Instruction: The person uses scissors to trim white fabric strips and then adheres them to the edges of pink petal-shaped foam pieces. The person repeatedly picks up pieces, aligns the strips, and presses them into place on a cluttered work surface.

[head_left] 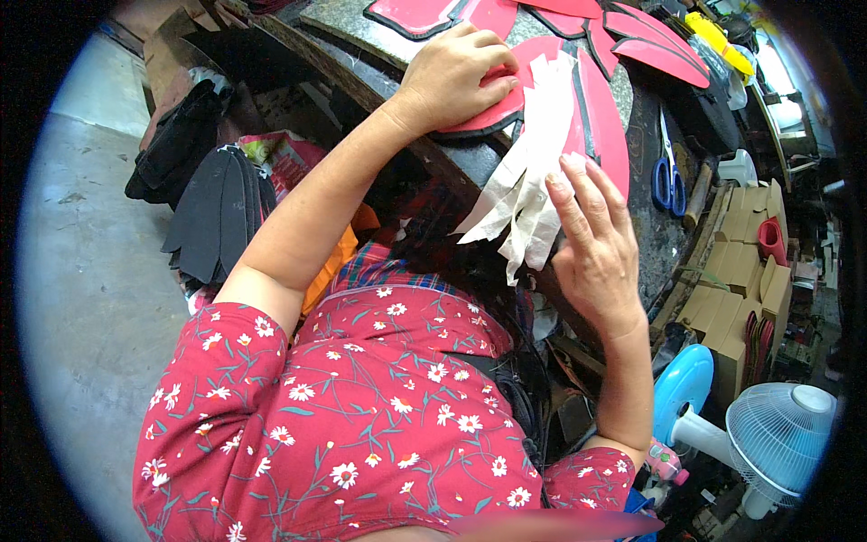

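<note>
The white strips [533, 172] lie between the hands, across red pieces [612, 135] on the workbench [644, 135]; their lower ends extend past the red pieces. The left hand [462, 79] rests left of the strips' upper section, fingers curled on red material; whether it pinches anything cannot be determined. The right hand [596, 239] is positioned beside the strips' lower section, fingers extended and slightly separated.

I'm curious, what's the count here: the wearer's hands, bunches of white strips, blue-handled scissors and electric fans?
Left hand and right hand: 2
Bunch of white strips: 1
Blue-handled scissors: 1
Electric fan: 1
Total: 5
</note>
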The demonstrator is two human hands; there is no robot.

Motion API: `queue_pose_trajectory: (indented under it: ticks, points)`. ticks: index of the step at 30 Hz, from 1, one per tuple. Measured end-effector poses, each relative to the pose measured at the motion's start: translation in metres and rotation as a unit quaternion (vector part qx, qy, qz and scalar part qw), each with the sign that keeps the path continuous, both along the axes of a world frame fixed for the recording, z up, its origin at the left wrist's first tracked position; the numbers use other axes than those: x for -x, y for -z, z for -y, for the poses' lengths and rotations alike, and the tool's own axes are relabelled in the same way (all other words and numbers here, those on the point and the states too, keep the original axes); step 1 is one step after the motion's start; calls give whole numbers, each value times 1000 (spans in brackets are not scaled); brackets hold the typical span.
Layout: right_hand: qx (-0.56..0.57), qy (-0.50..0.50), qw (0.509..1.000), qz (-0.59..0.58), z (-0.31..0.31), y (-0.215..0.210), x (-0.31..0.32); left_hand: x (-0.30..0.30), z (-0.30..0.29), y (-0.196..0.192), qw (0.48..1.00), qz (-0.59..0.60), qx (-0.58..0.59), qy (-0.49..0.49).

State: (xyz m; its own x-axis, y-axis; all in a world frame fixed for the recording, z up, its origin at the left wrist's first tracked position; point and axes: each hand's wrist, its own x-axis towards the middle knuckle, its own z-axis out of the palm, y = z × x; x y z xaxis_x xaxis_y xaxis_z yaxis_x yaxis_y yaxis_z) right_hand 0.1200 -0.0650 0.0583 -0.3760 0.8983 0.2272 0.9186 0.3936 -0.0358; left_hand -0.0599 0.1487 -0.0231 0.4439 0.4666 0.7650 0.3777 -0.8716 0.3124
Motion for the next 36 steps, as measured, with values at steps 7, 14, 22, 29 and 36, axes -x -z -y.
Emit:
queue_pose_trajectory:
  ticks: [7, 14, 22, 29, 36]
  points:
    - [-42, -84, 992, 90, -33, 2, 1, 1, 0, -2, 1000, -20, 15, -3]
    - [-46, -183, 981, 48, -54, 8, 25, 2, 2, -5, 1000, -18, 24, 3]
    - [-27, -128, 948, -291, -51, -35, 2, 1, -2, -3, 1000, -9, 12, 6]
    - [-215, 102, 944, -227, -66, -118, -116, 1, -2, -5, 1000, -16, 6, 11]
    - [-384, 166, 905, 80, -96, -104, -218, 2, -1, -4, 1000, -18, 12, 15]
